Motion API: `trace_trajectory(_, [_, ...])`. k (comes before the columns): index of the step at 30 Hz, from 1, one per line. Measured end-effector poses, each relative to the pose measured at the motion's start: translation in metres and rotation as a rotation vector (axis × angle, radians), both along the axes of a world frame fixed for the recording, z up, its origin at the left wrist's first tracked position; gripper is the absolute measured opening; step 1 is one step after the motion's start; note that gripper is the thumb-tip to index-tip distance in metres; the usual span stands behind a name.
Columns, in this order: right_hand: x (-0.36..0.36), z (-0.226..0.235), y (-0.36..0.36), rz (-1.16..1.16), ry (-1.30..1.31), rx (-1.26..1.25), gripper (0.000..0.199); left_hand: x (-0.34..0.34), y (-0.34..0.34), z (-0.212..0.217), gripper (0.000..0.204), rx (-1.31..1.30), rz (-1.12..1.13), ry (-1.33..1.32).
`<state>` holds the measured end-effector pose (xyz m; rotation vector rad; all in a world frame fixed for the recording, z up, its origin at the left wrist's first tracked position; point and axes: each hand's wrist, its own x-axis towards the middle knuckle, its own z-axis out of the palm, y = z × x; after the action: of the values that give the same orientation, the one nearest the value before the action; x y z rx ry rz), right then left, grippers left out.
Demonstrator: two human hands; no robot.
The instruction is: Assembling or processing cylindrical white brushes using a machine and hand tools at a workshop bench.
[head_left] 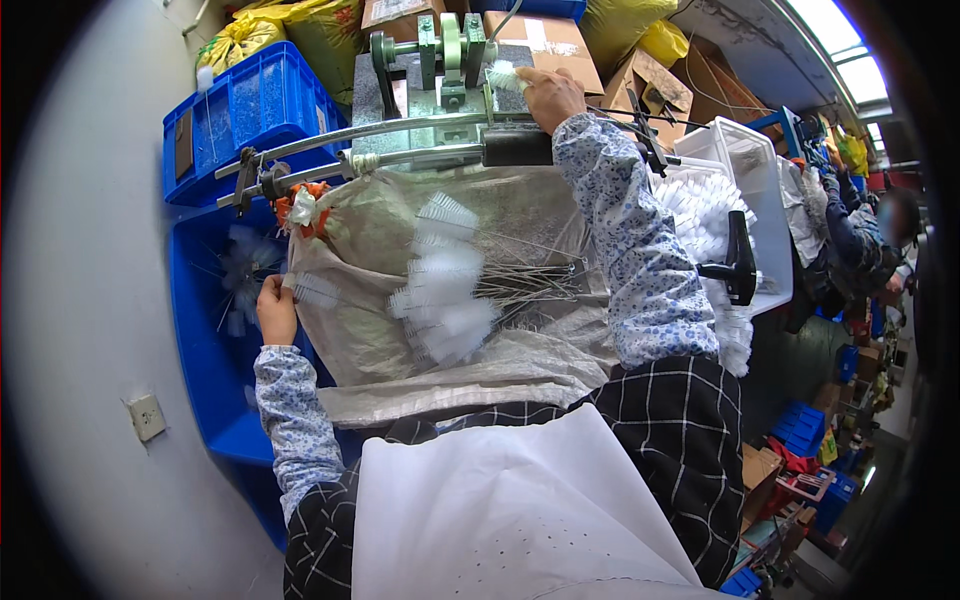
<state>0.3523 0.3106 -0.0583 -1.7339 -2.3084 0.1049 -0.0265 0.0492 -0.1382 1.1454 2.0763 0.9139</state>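
My left hand [277,312] is closed on the end of a white-bristled brush [316,290], above the edge of the blue bin on my left. At the far side my right hand [553,98] reaches over the metal rails, its fingers closed on another white brush [506,76] beside the machine's rollers. Between my arms, a pile of white brushes [445,285] with thin wire stems [530,280] lies on a pale woven sack [360,350]. My fingers hide part of both held brushes.
The small machine [452,55] stands behind bent metal rails [410,135]. More brushes lie in the blue bin [200,360] at left and the white bin [765,180] at right. A black T-handle [740,260] juts near my right forearm. Another person [860,225] sits farther right.
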Motion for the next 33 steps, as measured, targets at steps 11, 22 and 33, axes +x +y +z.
trace_trajectory(11, [-0.005,0.001,0.014,-0.046,-0.016,-0.11,0.039,-0.027,-0.026,0.107,0.015,0.564,0.173,0.172])
trace_trajectory(22, [0.027,0.002,-0.007,-0.256,-0.183,0.035,0.045,-0.03,-0.034,0.153,0.019,0.853,0.547,0.118])
trace_trajectory(33, [-0.025,-0.008,-0.01,-0.121,0.117,0.057,0.033,-0.013,-0.021,0.157,0.022,0.945,0.501,0.042])
